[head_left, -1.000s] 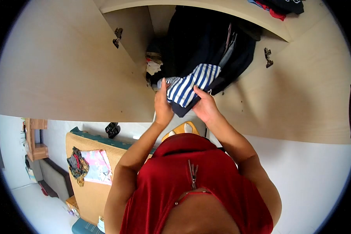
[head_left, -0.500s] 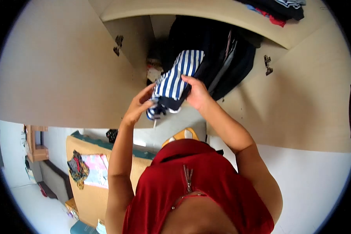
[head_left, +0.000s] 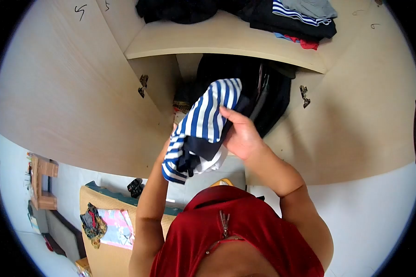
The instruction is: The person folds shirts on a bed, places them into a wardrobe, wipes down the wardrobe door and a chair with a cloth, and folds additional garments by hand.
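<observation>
Between my hands is a folded bundle of clothing with a blue-and-white striped garment on the outside. Dark cloth and white cloth show at its lower end. My right hand grips the bundle's right side, thumb on top of the stripes and fingers underneath. On the other side, my left hand holds it from behind and below. The striped cloth covers most of that hand's fingers. The bundle is in the air in front of the lower wardrobe compartment, where dark clothes hang.
Above is a wardrobe shelf with folded clothes at its right and black clothing at its left. Open doors flank me, left and right. Lower left, a bed bears a pink cloth and patterned cloth.
The view has tilted up, bringing more of the shelf into sight. My left hand has slid behind the bundle, which appears closer, with more dark and white cloth showing. My right hand keeps its grip.
</observation>
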